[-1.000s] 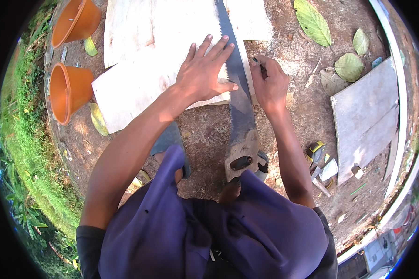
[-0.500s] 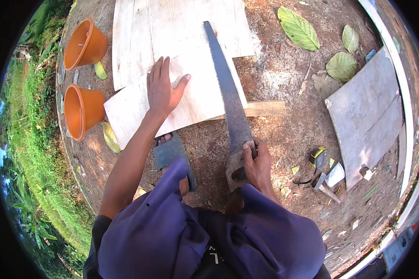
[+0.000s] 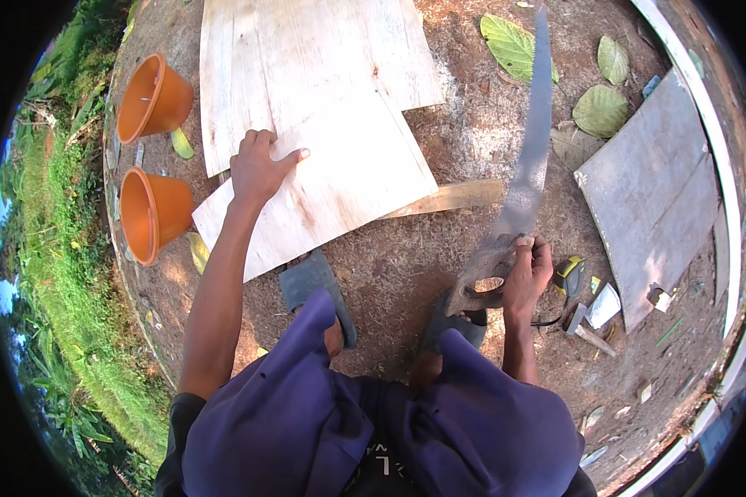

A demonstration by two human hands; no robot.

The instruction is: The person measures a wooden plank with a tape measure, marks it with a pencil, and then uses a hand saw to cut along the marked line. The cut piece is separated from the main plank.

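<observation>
Bright daylight glares off the pale boards (image 3: pixel 340 166); dappled shade mottles the ground (image 3: pixel 389 273); edges curve toward the black rim.

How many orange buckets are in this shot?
2. One bucket is at the upper left, left of the large pale board; the other bucket is just below it in the picture. No others appear, even partly hidden.

A black shirt (image 3: pixel 383 431) with pale lettering (image 3: pixel 380 471), loose purple legwear (image 3: pixel 261 414) and blue-grey open-toed sandals (image 3: pixel 307 284) are worn
</observation>
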